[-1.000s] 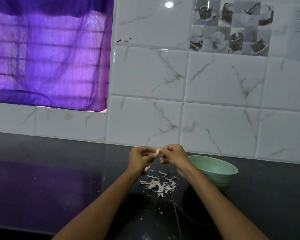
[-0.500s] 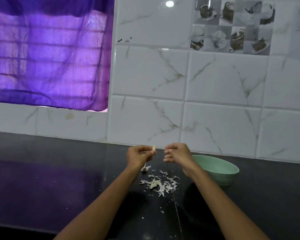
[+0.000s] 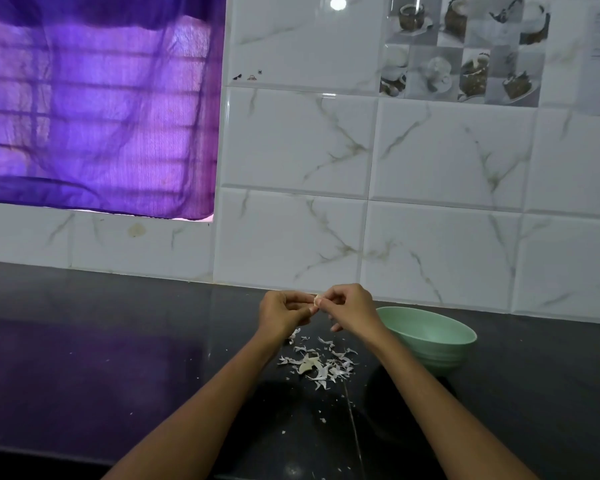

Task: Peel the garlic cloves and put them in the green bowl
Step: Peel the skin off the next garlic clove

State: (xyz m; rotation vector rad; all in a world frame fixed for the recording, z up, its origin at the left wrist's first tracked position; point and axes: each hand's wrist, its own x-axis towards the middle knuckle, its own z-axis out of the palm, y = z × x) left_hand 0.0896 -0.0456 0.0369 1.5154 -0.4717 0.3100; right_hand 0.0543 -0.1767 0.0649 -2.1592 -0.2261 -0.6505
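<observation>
**Q:** What lies nearest the camera?

**A:** Two bare forearms reach forward from the bottom edge over a dark, glossy countertop (image 3: pixel 84 375). The near edge of the counter runs along the lower left. Left of the arms the surface is broad and bare, with a purple sheen; right of them a narrower dark strip runs to the frame edge.

**Q:** And between the arms?

**A:** A loose scatter of white garlic skins (image 3: pixel 317 363) lies on the counter, with small flecks trailing toward the viewer.

**Q:** What are the hands doing?

**A:** They meet above the skins, clear of the counter. The left hand (image 3: pixel 284 315) and right hand (image 3: pixel 350 308) are both curled, fingertips pinched together on one small pale garlic clove (image 3: pixel 316 300) held between them.

**Q:** Where is the bowl?

**A:** The green bowl (image 3: pixel 433 344) sits on the counter just right of the right wrist, near the skins but apart from them. Its inside, as far as it shows, looks empty.

**Q:** What closes the space behind?

**A:** A wall of white marble-patterned tiles (image 3: pixel 447 237) rises from the counter's far edge, close behind the hands and bowl. Up left, a purple curtain (image 3: pixel 94 109) covers a window; up right is a panel of pictured cups and desserts (image 3: pixel 465 53)
</observation>
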